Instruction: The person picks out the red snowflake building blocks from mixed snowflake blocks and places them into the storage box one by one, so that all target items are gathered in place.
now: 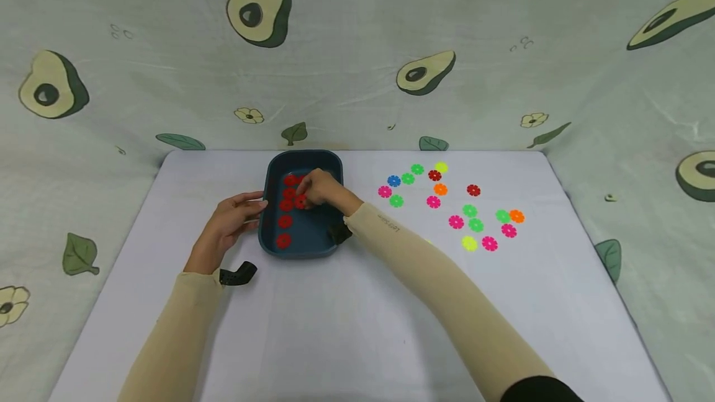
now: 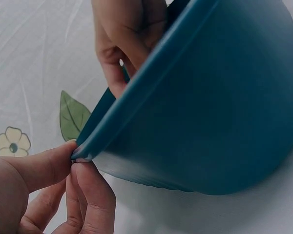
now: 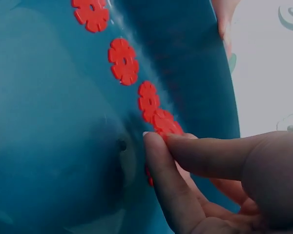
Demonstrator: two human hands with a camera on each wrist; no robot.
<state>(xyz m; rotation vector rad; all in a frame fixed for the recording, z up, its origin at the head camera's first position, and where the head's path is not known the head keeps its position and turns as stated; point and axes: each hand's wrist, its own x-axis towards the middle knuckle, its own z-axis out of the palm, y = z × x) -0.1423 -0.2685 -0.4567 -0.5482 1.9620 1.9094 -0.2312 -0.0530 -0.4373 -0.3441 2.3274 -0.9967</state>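
Observation:
My left hand (image 1: pixel 231 226) pinches the rim of the dark blue tray (image 2: pixel 200 126) at its left side, thumb above and finger below. Inside the tray, my right hand (image 1: pixel 322 190) has thumb and forefinger together on a red notched plastic disc (image 3: pixel 166 122), which their tips partly cover. Several more red discs (image 1: pixel 285 221) lie along the tray's left side, roughly in a line. Among them, one red disc (image 3: pixel 123 61) lies flat on the tray floor in the right wrist view. Part of the tray's right side is hidden by my right wrist.
Loose notched discs lie right of the tray on the white table (image 1: pixel 313 327): green (image 1: pixel 408 178), pink (image 1: pixel 455 222), blue (image 1: pixel 393 181), orange (image 1: pixel 440 189), yellow (image 1: pixel 469 243) and dark red (image 1: pixel 473 190). An avocado-patterned cloth (image 1: pixel 346 30) hangs behind the table.

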